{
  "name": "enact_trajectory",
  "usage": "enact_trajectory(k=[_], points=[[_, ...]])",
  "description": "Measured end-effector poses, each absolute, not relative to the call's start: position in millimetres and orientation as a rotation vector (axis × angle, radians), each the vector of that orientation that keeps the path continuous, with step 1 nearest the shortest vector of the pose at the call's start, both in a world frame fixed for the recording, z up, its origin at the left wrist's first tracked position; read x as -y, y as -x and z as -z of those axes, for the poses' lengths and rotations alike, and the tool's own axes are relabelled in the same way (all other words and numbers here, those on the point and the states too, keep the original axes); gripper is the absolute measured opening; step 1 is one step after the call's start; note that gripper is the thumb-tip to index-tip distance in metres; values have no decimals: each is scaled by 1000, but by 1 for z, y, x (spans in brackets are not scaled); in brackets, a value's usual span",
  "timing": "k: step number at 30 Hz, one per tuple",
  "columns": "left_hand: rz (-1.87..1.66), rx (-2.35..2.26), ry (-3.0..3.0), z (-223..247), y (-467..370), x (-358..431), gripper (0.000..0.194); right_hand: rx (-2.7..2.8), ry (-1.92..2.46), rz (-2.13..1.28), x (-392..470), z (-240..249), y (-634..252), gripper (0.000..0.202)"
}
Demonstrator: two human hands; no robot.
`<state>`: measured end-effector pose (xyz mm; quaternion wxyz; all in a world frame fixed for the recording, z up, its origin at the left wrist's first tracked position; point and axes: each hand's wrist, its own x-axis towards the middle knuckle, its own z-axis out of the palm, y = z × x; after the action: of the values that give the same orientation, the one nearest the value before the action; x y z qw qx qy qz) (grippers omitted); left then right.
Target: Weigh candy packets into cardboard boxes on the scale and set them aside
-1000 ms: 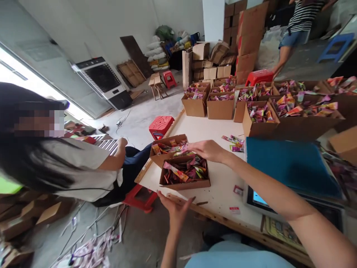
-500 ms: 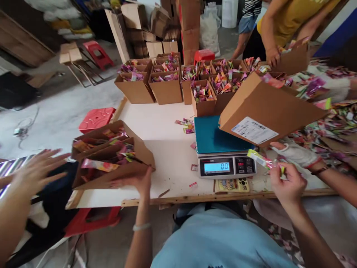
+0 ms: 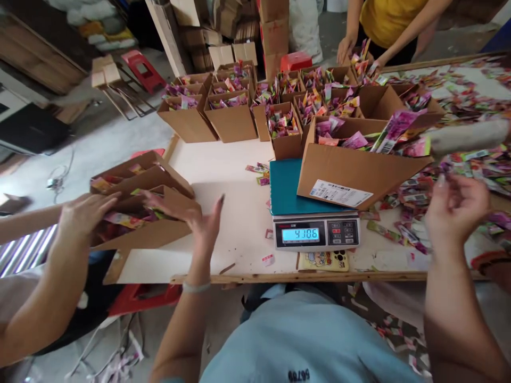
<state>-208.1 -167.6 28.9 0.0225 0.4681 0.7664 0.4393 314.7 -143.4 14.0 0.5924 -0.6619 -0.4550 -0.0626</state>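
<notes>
My left hand [image 3: 199, 221] is spread open with its palm against the right flap of a small cardboard box [image 3: 151, 234] full of coloured packets at the table's left edge. A co-worker's hand [image 3: 82, 218] grips that box from the left side. A second open box [image 3: 139, 170] sits right behind it. My right hand [image 3: 455, 213] hovers over scattered packets at the right with its fingers loosely curled and apart, and I see nothing in it. Between my hands stands a scale [image 3: 319, 234] with a lit display, and a large tilted box of packets [image 3: 359, 170] rests on its teal platform [image 3: 285, 186].
Rows of filled cardboard boxes [image 3: 231, 119] line the far side of the white table [image 3: 235, 159]. Loose packets [image 3: 257, 170] lie near the scale. A person in yellow [image 3: 383, 16] works at the far end, and a white-gloved hand [image 3: 467, 135] reaches in from the right. A red stool [image 3: 297, 59] stands beyond.
The large box has come down onto the scale, which now shows a reading. My right hand no longer holds the packet. The co-worker's hand has taken hold of the small box.
</notes>
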Motion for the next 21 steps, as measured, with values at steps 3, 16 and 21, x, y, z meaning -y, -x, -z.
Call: enact_trajectory(k=[3, 16, 21], points=[[-1460, -1994, -1858, -53, 176, 130, 138, 1060, 1377, 132, 116, -37, -313, 60], [-849, -742, -2318, -39, 81, -22, 163, 1554, 1308, -73, 62, -156, -284, 69], [-803, -657, -2231, -41, 70, -24, 167, 1613, 1250, -208, 48, -156, -282, 78]])
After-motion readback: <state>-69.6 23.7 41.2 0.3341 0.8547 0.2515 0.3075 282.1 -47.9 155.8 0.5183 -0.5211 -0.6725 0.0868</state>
